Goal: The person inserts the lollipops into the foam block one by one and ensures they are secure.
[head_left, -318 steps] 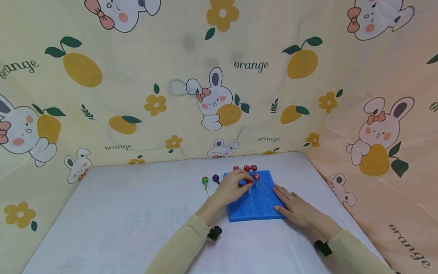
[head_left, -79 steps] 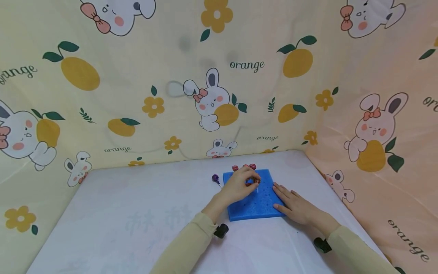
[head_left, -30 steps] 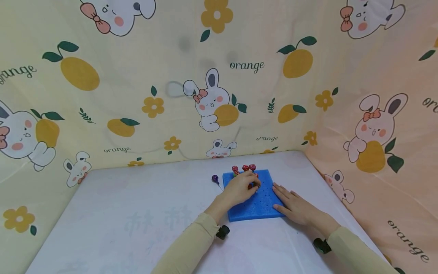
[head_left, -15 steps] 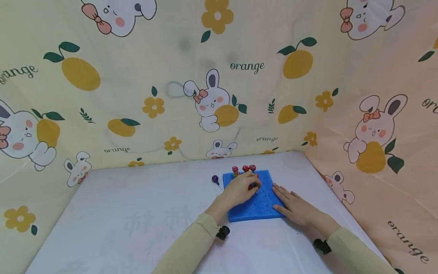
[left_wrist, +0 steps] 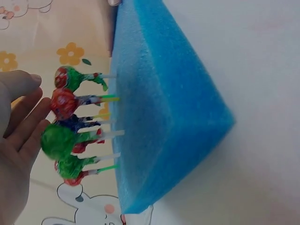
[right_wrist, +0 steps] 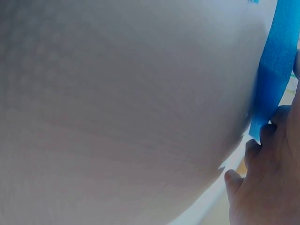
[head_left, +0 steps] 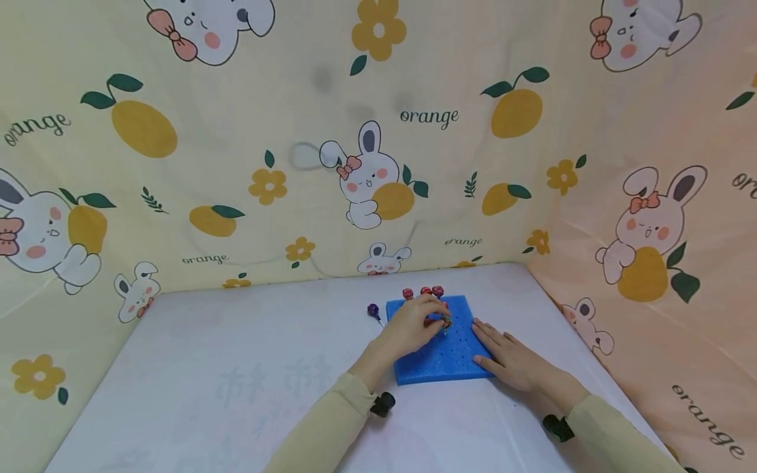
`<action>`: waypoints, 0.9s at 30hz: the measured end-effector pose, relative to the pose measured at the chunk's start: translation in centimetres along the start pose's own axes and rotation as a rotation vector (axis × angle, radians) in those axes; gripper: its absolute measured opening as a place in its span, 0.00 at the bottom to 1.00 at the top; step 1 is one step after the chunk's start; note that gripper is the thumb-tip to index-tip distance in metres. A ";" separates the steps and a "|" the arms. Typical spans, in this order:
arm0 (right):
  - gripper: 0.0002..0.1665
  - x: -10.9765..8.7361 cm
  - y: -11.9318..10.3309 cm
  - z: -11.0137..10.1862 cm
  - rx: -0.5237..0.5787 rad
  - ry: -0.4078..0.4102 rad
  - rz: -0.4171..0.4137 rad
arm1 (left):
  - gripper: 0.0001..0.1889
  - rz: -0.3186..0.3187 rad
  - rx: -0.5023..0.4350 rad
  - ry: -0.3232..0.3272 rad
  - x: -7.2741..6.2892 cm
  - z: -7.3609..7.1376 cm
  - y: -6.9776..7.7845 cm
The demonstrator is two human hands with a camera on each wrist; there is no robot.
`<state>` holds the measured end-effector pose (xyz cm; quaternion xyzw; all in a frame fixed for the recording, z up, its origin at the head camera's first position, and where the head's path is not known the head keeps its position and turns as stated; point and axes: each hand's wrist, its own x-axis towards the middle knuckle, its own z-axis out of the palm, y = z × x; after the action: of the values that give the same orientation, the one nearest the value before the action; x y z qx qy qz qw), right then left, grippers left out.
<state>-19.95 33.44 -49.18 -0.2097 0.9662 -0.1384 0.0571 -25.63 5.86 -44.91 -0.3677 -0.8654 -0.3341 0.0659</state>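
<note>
A blue foam board [head_left: 426, 364] with rows of small holes lies on the table. Several wrapped lollipops stand in it on their sticks; the left wrist view shows a green-and-red lollipop [left_wrist: 68, 78], a red lollipop [left_wrist: 63, 103] and a green lollipop [left_wrist: 58, 141]. My left hand [head_left: 411, 324] is at their heads, thumb and fingers spread apart, fingertips right by the green-and-red and red ones. Flat along the board's right edge, my right hand [head_left: 514, 358] rests with straight fingers [right_wrist: 253, 151]. Left of the board lies a purple lollipop [head_left: 372, 309].
The white-covered table [head_left: 236, 381] runs back to a fabric wall [head_left: 266, 131] printed with rabbits and oranges. More red lollipops [head_left: 437, 290] stand near the board's far edge.
The green lollipop that lay left of the board 10.6 seconds ago is gone from the table. My left fingers, gripping a lollipop over the board half a second ago, have loosened from it.
</note>
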 end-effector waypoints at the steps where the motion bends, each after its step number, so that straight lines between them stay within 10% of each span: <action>1: 0.48 0.0 0.0 0.0 0.003 -0.001 0.005 | 0.12 -0.012 -0.014 0.007 -0.1 -0.2 0.0; 12: 0.49 -0.1 0.1 -0.2 -0.002 0.001 0.013 | 0.12 -0.072 -0.162 0.124 -1.6 -2.9 -1.6; 27: 0.48 0.0 -0.2 -0.1 0.015 -0.005 0.009 | 0.10 -0.186 -0.135 0.173 -3.4 -5.1 -7.3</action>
<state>-19.88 33.24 -49.04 -0.2050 0.9660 -0.1448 0.0617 -28.82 -3.06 -46.09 -0.2592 -0.8624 -0.4266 0.0843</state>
